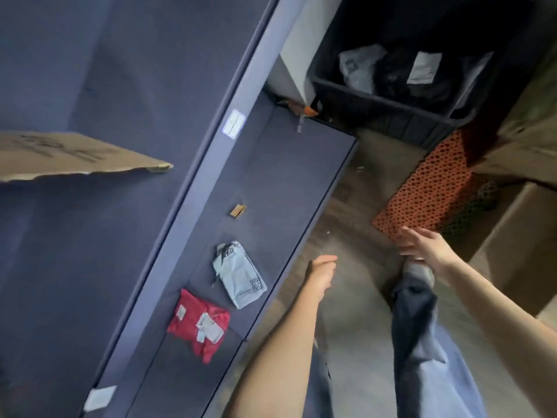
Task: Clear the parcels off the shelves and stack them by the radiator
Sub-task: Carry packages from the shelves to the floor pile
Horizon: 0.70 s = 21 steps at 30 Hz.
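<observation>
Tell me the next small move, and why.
Probably reach the left hand to the grey parcel on the lower shelf: both hands are empty, and that parcel lies nearest it, with the red parcel beside it.

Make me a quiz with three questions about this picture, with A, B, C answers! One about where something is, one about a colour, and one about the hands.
1. Where does the grey parcel lie?
A. On the low shelf
B. In the black crate
C. On the floor

2. What colour is the parcel next to it?
A. Green
B. Red
C. Yellow

3. What are the two hands doing?
A. Both hold parcels
B. One holds a parcel
C. Both are empty

Answers:
1. A, it rests on the shelf beside the red parcel.
2. B, its wrapping is plainly red with white labels.
3. C, the left hand and the right hand reach out with nothing in them.
</observation>
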Each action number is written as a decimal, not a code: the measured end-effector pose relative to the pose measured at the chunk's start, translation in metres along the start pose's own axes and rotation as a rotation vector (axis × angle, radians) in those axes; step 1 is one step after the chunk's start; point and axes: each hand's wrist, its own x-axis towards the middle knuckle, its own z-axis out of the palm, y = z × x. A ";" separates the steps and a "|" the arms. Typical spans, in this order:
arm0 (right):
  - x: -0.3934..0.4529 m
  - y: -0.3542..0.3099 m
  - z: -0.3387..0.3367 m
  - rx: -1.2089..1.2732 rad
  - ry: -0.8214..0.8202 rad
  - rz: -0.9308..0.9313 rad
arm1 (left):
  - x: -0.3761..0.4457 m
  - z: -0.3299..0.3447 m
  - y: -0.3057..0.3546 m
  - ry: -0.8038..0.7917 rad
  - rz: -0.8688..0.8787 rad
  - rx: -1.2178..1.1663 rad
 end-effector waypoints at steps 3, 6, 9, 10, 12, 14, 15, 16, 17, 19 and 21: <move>0.030 0.062 0.063 -0.118 -0.015 0.013 | 0.069 -0.051 -0.084 0.115 -0.069 0.192; 0.073 0.128 0.129 -0.271 -0.082 -0.029 | 0.148 -0.108 -0.167 0.282 -0.110 0.307; 0.125 0.190 0.204 -0.449 -0.214 -0.122 | 0.220 -0.157 -0.239 0.454 -0.132 0.172; 0.141 0.209 0.232 -0.476 -0.260 -0.154 | 0.241 -0.172 -0.260 0.505 -0.145 0.084; 0.169 0.240 0.288 -0.502 -0.335 -0.209 | 0.279 -0.197 -0.296 0.601 -0.174 -0.053; 0.190 0.266 0.341 -0.481 -0.391 -0.219 | 0.310 -0.217 -0.323 0.633 -0.191 -0.123; 0.199 0.277 0.364 -0.462 -0.421 -0.208 | 0.320 -0.222 -0.332 0.613 -0.208 -0.166; 0.203 0.287 0.384 -0.438 -0.450 -0.200 | 0.327 -0.224 -0.338 0.566 -0.233 -0.230; 0.205 0.296 0.399 -0.409 -0.482 -0.191 | 0.331 -0.224 -0.342 0.501 -0.259 -0.308; 0.202 0.313 0.419 -0.320 -0.524 -0.151 | 0.330 -0.220 -0.341 0.360 -0.281 -0.451; 0.190 0.320 0.421 -0.237 -0.445 -0.152 | 0.318 -0.211 -0.335 0.213 -0.264 -0.555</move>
